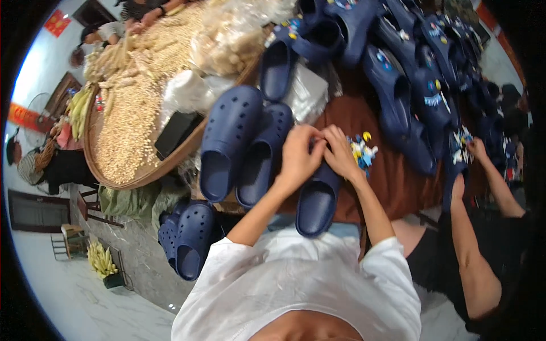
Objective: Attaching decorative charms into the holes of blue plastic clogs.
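Spreading across the brown table (398, 176), dark blue clogs are piling up toward the far side, the heap (409, 68) lying well beyond your hands. To your left, a big round basket (122, 181) is holding pale grain and corn husks. Just left of your hands, a pair of clogs (242, 148) is lying side by side. You are holding one clog (315, 199) at the table's near edge, its opening facing up. Your left hand (298, 156) and right hand (341, 152) are pinching narrowly at its toe end, fingertips meeting. Just right of them, small coloured charms (363, 150) are lying on the table.
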`<state>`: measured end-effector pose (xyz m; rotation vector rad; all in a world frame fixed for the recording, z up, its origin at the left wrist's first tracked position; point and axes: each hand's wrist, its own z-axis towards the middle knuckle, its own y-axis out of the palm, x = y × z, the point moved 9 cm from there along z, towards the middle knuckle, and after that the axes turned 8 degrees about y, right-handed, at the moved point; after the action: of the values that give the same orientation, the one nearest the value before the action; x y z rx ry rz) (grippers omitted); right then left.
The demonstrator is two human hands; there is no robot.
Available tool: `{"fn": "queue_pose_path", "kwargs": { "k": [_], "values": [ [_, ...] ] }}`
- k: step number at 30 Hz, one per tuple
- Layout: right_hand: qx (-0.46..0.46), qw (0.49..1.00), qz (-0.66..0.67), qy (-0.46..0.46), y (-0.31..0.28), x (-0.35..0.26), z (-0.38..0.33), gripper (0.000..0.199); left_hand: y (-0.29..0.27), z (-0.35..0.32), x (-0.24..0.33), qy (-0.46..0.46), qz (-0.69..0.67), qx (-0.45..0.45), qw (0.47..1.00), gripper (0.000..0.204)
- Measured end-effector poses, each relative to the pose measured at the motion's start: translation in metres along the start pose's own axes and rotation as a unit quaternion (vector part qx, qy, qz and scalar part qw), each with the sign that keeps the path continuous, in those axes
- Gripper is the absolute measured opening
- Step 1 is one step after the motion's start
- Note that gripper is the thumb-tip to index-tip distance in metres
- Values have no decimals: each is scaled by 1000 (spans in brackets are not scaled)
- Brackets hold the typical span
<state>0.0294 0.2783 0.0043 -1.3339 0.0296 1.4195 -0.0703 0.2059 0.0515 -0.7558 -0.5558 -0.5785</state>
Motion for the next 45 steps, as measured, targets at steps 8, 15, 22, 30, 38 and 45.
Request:
{"fn": "queue_pose_path", "kwargs": {
  "k": [8,15,22,30,38,45],
  "values": [
    [-16,997,46,61,5,2,-1,15,31,-37,-69,-230,-156,-133,951,44],
    [26,941,284,180,1,35,-15,9,31,-44,-62,-211,-140,-156,955,30],
    [95,978,19,183,-41,29,-33,10,18,-29,-34,-101,-20,-138,985,32],
    [90,974,-73,193,-51,9,-50,19,17,-22,-29,-137,108,-210,962,45],
    [11,969,17,247,-20,28,-40,33,36,-27,-36,-92,154,-245,953,40],
    [35,982,-76,169,-19,9,-36,21,28,-28,-30,-11,132,-224,966,20]
  ]
}}
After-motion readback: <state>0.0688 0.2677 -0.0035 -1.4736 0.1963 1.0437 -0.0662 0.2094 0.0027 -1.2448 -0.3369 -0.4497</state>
